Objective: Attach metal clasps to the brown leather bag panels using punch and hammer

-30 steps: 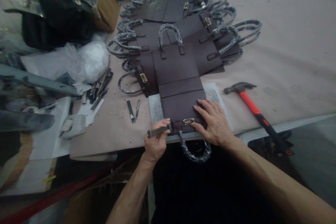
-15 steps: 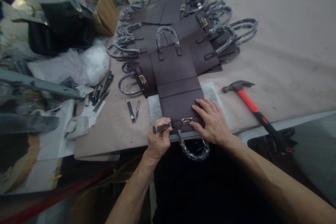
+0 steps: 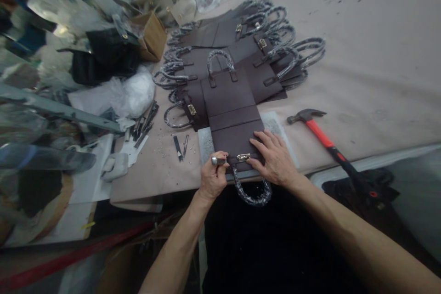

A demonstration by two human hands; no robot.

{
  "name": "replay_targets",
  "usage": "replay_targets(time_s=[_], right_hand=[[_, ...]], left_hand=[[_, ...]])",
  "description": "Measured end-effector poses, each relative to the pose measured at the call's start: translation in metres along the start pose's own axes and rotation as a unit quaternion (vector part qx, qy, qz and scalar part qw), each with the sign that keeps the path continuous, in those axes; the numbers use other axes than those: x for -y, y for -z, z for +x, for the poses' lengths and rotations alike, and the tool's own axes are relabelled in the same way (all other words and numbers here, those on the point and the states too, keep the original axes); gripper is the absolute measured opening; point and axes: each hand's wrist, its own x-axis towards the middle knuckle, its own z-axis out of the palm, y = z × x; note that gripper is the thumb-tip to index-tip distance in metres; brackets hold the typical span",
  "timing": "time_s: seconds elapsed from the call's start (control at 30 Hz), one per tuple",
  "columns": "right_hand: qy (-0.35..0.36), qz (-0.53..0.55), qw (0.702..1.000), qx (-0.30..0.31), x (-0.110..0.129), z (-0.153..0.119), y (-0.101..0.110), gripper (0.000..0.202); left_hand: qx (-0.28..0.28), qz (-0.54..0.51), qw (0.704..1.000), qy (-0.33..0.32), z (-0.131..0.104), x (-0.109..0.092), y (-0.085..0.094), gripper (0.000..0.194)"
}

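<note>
Watching through the head camera from my distant seat, I saw small crumbs [image 3: 164,148] on the left of the table [image 3: 365,87]. If one of them came under the leather, I thought, it could press a mark into it. Just beside them lay a flat tool [image 3: 178,148] and a thin rod [image 3: 185,146], out of the way enough, in my judgement.

The left hand [image 3: 212,178] pinched a short metal tool [image 3: 217,161] between thumb and fingers, its blunt end toward me. I could not tell exactly where its tip rested. A tilted or loose hold could let it slip and scratch the surface, and the fingers, being so close, could be hurt.

The dark leather panel [image 3: 234,136] lay in the middle, its lower part upon a pale board [image 3: 206,141], its far part upon the pile of panels [image 3: 259,93]. This uneven support could make it slide. Near its front edge was the gold clasp [image 3: 243,157], easily scratched, I supposed; the wrapped handle [image 3: 255,201] hung over the table edge, and a pull there could turn the panel.

The right hand [image 3: 277,160] was flat, fingers spread on the leather, thumb beside the clasp. Insufficient pressure could allow shifting.

Farthest right, the hammer [image 3: 319,132] reached past the table edge with its handle; a careless elbow could knock it down.
</note>
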Motion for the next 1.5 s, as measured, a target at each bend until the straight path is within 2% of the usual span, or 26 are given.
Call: replay_targets(time_s=[0.1, 0.2, 0.27, 0.37, 0.4, 0.47, 0.53, 0.63, 0.7, 0.8, 0.87, 0.93, 1.0, 1.03, 1.07, 1.1, 1.13, 1.2, 1.27, 1.33, 1.43, 1.5], right_hand=[[0.006, 0.024, 1.000, -0.009, -0.001, 0.000, -0.001, 0.058], [0.017, 0.096, 0.995, -0.037, -0.012, -0.002, 0.010, 0.050], [-0.002, 0.117, 0.989, -0.086, -0.029, -0.008, 0.026, 0.045], [-0.088, 0.030, 0.983, -0.157, -0.067, -0.029, 0.053, 0.039], [-0.127, -0.015, 0.980, -0.151, -0.081, -0.038, 0.061, 0.039], [-0.200, -0.090, 0.972, -0.084, -0.107, -0.056, 0.071, 0.039], [-0.226, -0.124, 0.965, -0.040, -0.125, -0.070, 0.075, 0.034], [-0.225, -0.130, 0.966, -0.008, -0.132, -0.077, 0.073, 0.031], [-0.279, -0.110, 0.954, 0.024, -0.128, -0.070, 0.074, 0.034], [-0.398, 0.002, 0.915, 0.074, -0.119, -0.054, 0.082, 0.034], [-0.460, 0.183, 0.864, 0.094, -0.110, -0.045, 0.089, 0.028], [-0.481, 0.370, 0.788, 0.106, -0.096, -0.040, 0.095, 0.023], [-0.481, 0.484, 0.725, 0.097, -0.076, -0.035, 0.101, 0.020], [-0.485, 0.504, 0.710, 0.078, -0.065, -0.032, 0.105, 0.021], [-0.487, 0.508, 0.709, 0.049, -0.052, -0.029, 0.110, 0.021], [-0.481, 0.505, 0.717, 0.012, -0.038, -0.026, 0.117, 0.022], [-0.462, 0.489, 0.740, -0.026, -0.024, -0.023, 0.124, 0.024], [-0.381, 0.410, 0.825, -0.076, 0.004, -0.016, 0.143, 0.030], [-0.266, 0.302, 0.912, -0.082, 0.028, -0.009, 0.160, 0.035], [-0.153, 0.203, 0.966, -0.048, 0.047, -0.004, 0.171, 0.034], [-0.040, 0.113, 0.992, 0.030, 0.065, 0.000, 0.174, 0.028], [0.003, 0.078, 0.996, 0.043, 0.071, 0.001, 0.172, 0.027]], left_hand=[[-0.015, 0.024, 1.000, -0.008, -0.002, 0.002, -0.001, 0.010], [-0.029, 0.040, 0.999, -0.013, -0.002, 0.003, -0.001, 0.011], [-0.028, 0.043, 0.999, -0.012, -0.001, 0.002, -0.001, 0.012], [-0.016, 0.047, 0.999, 0.001, -0.001, 0.001, -0.003, 0.013], [-0.015, 0.050, 0.999, 0.005, -0.001, 0.000, -0.004, 0.013], [-0.020, 0.055, 0.998, 0.007, -0.002, -0.001, -0.006, 0.014], [-0.036, 0.057, 0.998, 0.004, -0.004, 0.000, -0.007, 0.014], [-0.057, 0.060, 0.997, 0.005, -0.007, 0.003, -0.009, 0.014], [-0.054, 0.066, 0.996, 0.007, -0.007, 0.003, -0.009, 0.014], [-0.040, 0.073, 0.996, 0.007, -0.005, 0.002, -0.009, 0.016], [-0.036, 0.075, 0.996, 0.006, -0.004, -0.001, -0.009, 0.017], [-0.036, 0.076, 0.996, 0.004, -0.002, -0.003, -0.008, 0.016], [-0.039, 0.075, 0.996, 0.006, -0.001, -0.005, -0.008, 0.016], [-0.041, 0.073, 0.996, 0.008, -0.001, -0.006, -0.009, 0.016], [-0.044, 0.071, 0.996, 0.009, 0.000, -0.007, -0.009, 0.016], [-0.046, 0.068, 0.997, 0.010, 0.000, -0.007, -0.009, 0.016], [-0.048, 0.067, 0.997, 0.010, 0.000, -0.007, -0.009, 0.016], [-0.054, 0.067, 0.996, 0.008, 0.000, -0.007, -0.009, 0.016], [-0.056, 0.073, 0.996, 0.010, -0.001, -0.007, -0.009, 0.016], [-0.052, 0.079, 0.995, 0.011, 0.000, -0.007, -0.009, 0.016], [-0.042, 0.079, 0.996, 0.010, 0.000, -0.007, -0.008, 0.016], [-0.040, 0.072, 0.996, 0.011, 0.001, -0.008, -0.008, 0.017]])
